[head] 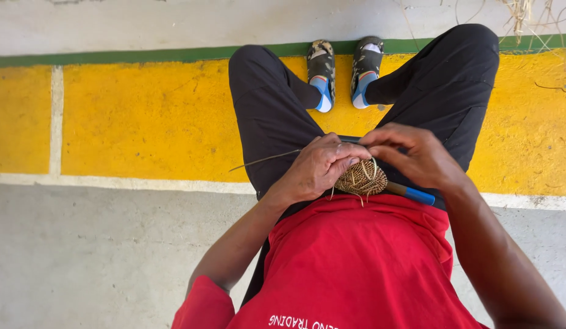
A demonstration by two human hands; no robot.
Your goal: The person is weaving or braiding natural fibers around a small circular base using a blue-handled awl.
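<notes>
Seated person viewed from above. The left hand [316, 167] and right hand [411, 155] meet over the lap, both closed on a small woven disc [361, 178] of tan fibre held just above the red shirt [356, 262]. The fingers cover the disc's upper edge, so the exact pinch point cannot be made out. A thin strand [265, 160] projects leftward from the left hand. A blue-handled tool [414, 194] lies partly hidden beneath the right wrist. Both forearms are cut off by the frame.
</notes>
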